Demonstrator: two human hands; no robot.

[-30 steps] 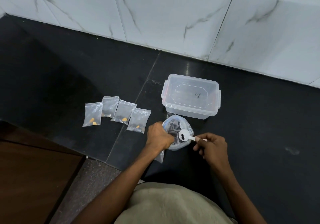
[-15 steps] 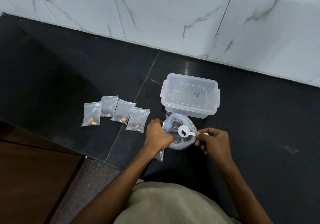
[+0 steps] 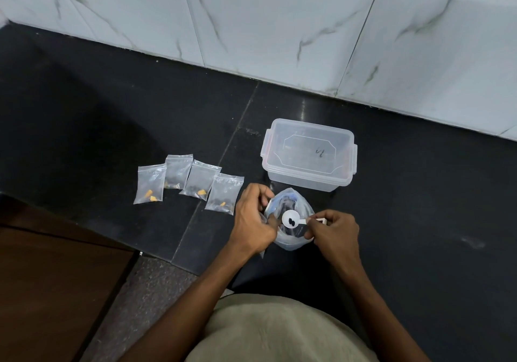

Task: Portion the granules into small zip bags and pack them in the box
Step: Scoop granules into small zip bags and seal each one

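Note:
A large clear bag of dark granules [image 3: 293,238] stands open on the black counter [image 3: 419,235] in front of me. My left hand [image 3: 253,222] grips the bag's left rim, and a small empty zip bag [image 3: 262,252] hangs under that hand. My right hand [image 3: 333,231] pinches the handle of a white scoop [image 3: 291,218], which is level over the bag's mouth with two dark granules in its bowl. Behind the bag sits a clear plastic box [image 3: 309,156] with its lid on. Several small zip bags [image 3: 190,182] holding dark and orange bits lie in a row to the left.
A white marble-tiled wall [image 3: 279,26] runs behind the counter. The counter's front edge drops to a brown wooden surface [image 3: 50,291] at lower left. My body in a beige shirt [image 3: 274,331] fills the bottom middle.
The scoop has come up out of the large bag and now sits level above its mouth with granules in it. My left hand has shifted slightly on the rim.

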